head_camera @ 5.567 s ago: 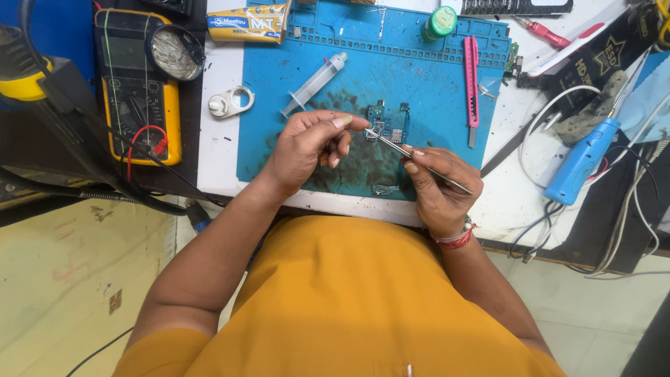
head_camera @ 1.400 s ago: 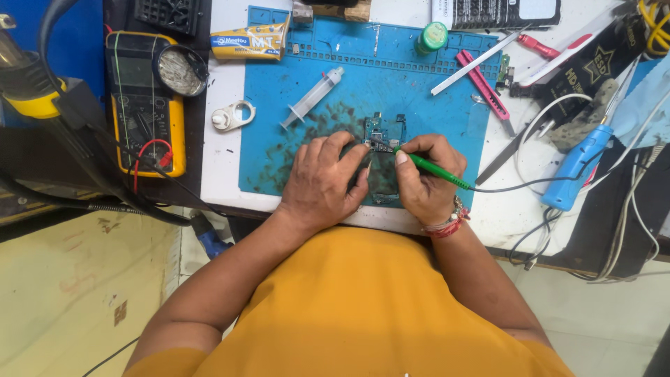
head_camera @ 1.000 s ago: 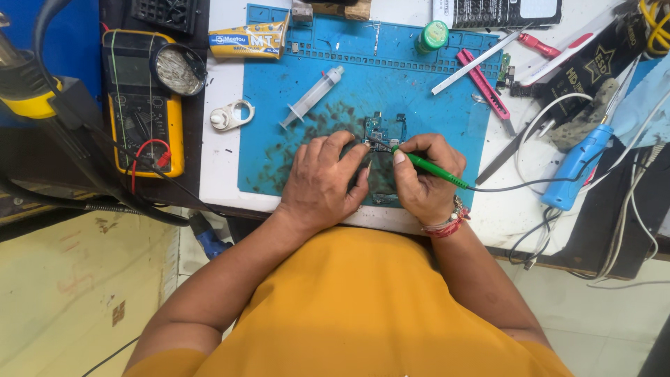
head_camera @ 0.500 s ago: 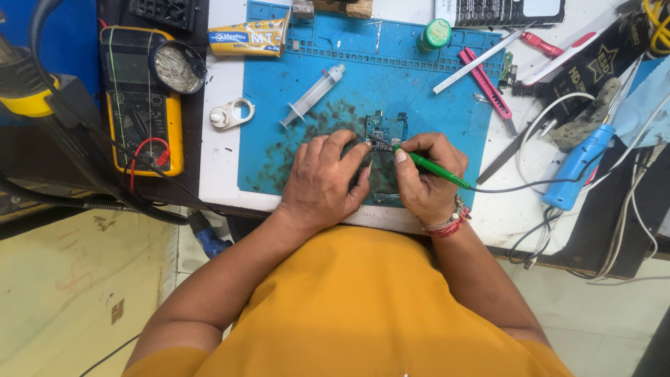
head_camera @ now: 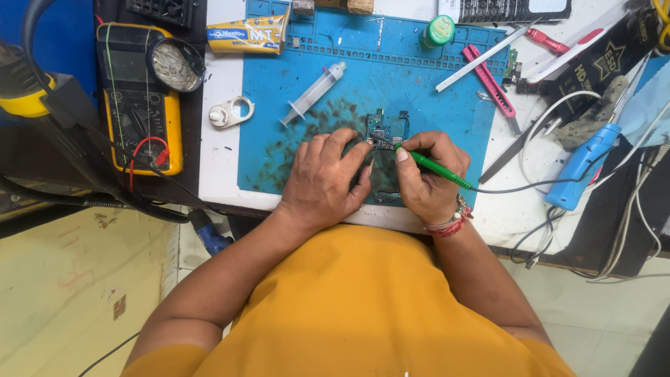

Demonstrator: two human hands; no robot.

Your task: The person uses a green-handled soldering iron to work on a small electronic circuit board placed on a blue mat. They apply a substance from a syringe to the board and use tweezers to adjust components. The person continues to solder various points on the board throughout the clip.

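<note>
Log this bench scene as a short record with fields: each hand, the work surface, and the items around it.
left hand: palm down on the mat, fingertips steadying the small dark circuit board
right hand: grips a thin green corded soldering tool, tip on the board
surface: blue stained rubber work mat
on mat: clear plastic syringe, pink flat pry tool, green round-capped bottle
left of mat: yellow multimeter, white metal ring part
right of mat: blue handheld tool

Head cam, steep top-down, near bench (head_camera: 216,160).
</note>
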